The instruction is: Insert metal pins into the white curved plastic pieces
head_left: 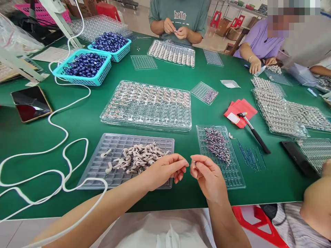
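We note a green-topped table (210, 115); beyond it, a pale, shiny floor (141, 20), red stools (216, 16) near cardboard boxes (223, 27), and a rack (245, 11) farther back.

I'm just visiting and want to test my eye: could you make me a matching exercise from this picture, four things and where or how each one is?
Things:
1. Pale hooked pieces
2. Heap of thin wired parts
3. Hammer
4. Right hand

Places or states:
A. Head resting over the red packets
B. Thumb and fingers closed on something tiny
C. Piled loosely on the grey tray
D. On the see-through tray right of the grey one

Pairs: 1-C, 2-D, 3-A, 4-B
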Demonstrator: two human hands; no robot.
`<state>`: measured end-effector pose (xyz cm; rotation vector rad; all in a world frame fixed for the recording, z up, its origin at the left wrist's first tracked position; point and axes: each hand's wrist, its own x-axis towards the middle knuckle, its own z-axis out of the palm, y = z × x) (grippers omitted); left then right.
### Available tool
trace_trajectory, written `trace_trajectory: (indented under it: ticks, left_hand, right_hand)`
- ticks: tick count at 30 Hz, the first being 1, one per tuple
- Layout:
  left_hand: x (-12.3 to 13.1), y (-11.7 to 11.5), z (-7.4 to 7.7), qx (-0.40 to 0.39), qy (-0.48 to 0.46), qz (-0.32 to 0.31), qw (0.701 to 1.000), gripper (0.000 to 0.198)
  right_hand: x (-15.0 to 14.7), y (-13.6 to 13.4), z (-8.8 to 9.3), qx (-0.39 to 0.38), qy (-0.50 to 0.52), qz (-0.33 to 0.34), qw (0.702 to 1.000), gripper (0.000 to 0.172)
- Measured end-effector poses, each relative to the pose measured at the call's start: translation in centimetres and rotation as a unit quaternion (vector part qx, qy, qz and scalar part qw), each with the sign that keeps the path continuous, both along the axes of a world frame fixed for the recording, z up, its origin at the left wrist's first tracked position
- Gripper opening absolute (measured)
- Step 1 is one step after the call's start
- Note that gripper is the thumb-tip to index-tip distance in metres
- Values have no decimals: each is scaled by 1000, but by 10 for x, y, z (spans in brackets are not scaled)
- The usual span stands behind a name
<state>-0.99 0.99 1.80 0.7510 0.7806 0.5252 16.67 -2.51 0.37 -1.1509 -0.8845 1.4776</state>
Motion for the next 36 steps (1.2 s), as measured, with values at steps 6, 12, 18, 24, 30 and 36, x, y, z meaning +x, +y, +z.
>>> trace_trajectory:
  ticks: [6,12,18,24,30,36]
  left_hand:
    - [-3,3,0,-9,-16,19,1000,39]
    - [-3,2,-2,10,-11,18,1000,33]
    - [-6,3,3,81,41,8,996,35]
    - [-6,-1,8,149,113,-18,982,30]
    - [-5,-6,12,326,247,27,912,15]
    - [-8,-6,10,420,265,5,868,19]
  right_hand:
    - [-6,2,-2,27,-1,-34,999,13]
    - [0,-10,-7,70,-156,-75,982,10]
    - [0,-14,-4,136,-198,-68,968,7]
    - [-2,-15,-1,184,-219,-58,956,11]
    - [-4,-17,-1,195,-263,-56,943,11]
    - [-3,-17,4,196,-317,-44,927,9]
